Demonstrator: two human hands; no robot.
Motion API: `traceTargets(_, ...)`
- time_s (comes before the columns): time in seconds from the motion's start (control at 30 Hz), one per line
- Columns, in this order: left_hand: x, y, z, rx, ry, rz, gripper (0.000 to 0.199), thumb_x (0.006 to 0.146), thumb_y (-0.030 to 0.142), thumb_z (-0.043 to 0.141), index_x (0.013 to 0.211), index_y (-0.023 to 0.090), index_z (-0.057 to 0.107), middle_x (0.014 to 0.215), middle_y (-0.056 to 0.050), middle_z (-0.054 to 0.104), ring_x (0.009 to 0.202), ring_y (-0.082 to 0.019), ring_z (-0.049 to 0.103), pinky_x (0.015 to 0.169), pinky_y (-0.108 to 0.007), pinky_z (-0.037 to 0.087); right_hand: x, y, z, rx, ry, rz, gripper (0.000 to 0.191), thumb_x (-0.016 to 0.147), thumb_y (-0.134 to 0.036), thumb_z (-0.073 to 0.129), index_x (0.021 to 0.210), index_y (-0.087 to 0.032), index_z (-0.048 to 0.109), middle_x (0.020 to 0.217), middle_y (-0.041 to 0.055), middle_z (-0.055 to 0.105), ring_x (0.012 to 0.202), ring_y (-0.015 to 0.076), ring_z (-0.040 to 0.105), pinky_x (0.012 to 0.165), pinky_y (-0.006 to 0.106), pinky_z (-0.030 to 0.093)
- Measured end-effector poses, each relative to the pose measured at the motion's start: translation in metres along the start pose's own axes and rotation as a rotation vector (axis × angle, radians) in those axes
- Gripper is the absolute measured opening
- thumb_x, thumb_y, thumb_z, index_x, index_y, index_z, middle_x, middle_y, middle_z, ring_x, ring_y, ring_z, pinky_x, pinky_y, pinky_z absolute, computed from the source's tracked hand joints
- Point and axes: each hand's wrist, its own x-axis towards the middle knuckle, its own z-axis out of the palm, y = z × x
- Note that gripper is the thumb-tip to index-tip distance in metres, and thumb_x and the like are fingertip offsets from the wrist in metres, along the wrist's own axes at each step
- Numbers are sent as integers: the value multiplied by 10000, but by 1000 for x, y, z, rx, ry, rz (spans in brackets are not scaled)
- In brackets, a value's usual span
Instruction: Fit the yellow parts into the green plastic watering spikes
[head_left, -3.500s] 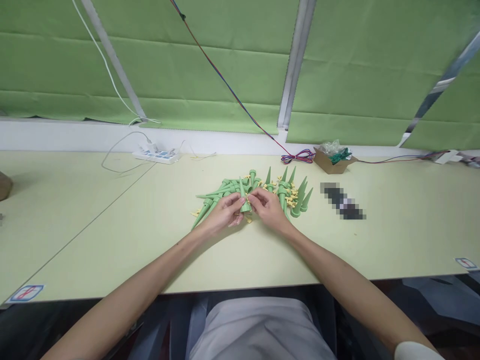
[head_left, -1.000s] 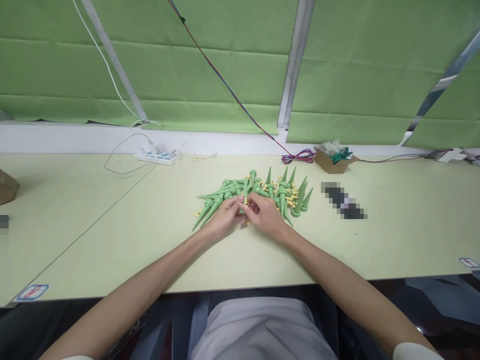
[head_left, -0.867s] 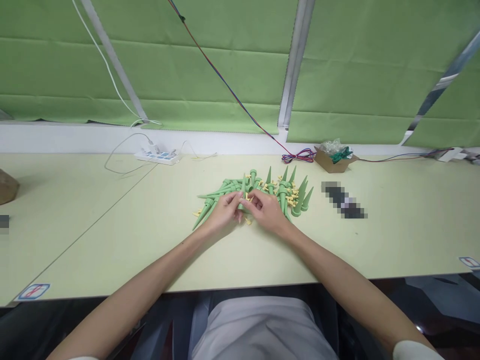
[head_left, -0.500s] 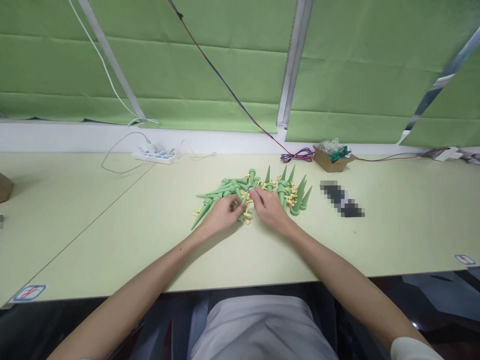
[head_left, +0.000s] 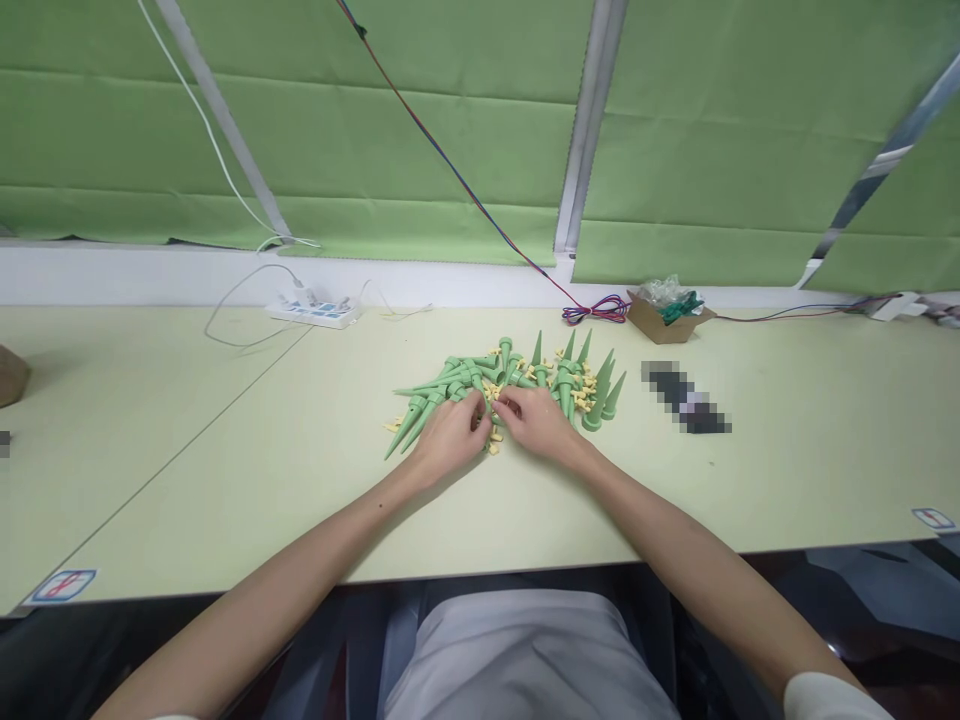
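Note:
A pile of green plastic watering spikes (head_left: 442,378), mixed with small yellow valve pieces (head_left: 585,390), lies on the table. At the near edge of this pile my left hand (head_left: 454,432) is closed around one green spike, mostly hidden by the fingers. My right hand (head_left: 536,420) is pinched just beside it, fingertips almost meeting those of the left. What the right fingertips hold is too small and covered to make out. A few loose yellow pieces lie below the fingertips. At the right end of the pile, several spikes stand point up.
Behind the pile are a small cardboard box (head_left: 660,322) with plastic bags and a coiled red-blue cable (head_left: 596,312). A white power strip (head_left: 315,312) sits at the back left. On the right lies a blurred dark object (head_left: 682,398). The table's front edge runs under my forearms.
Both hands have shifted slightly toward me. My right hand's fingertips have dropped from the spike's upper end to beside my left fingertips, and the spike shows less.

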Motion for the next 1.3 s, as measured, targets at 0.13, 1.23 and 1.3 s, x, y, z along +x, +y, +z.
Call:
traceTargets(0.13,-1,0,1,9,-4,18,234,998,338,436,823,228,544,687,-17,647,593,-210,544,594,-334,298,0,0,0,-24,-31,-4,232,1003,-210,530,782,-189,596,709,3,623,639,145,490,642,268,314)
traceTargets(1.23,40,-73,-15,152,243,19,262,942,333,434,836,212,641,881,-131,705,909,-307,611,958,-468,470,4,2,-4,15,-61,-90,182,940,-211,643,764,-175,617,744,9,653,695,138,552,659,258,358)
traceTargets(1.3,41,-73,-15,154,242,12,259,940,328,440,839,211,647,888,-131,708,919,-309,613,963,-469,471,1,-3,-6,34,-141,-112,210,917,-234,682,726,-176,616,691,-10,634,650,123,532,644,252,355)
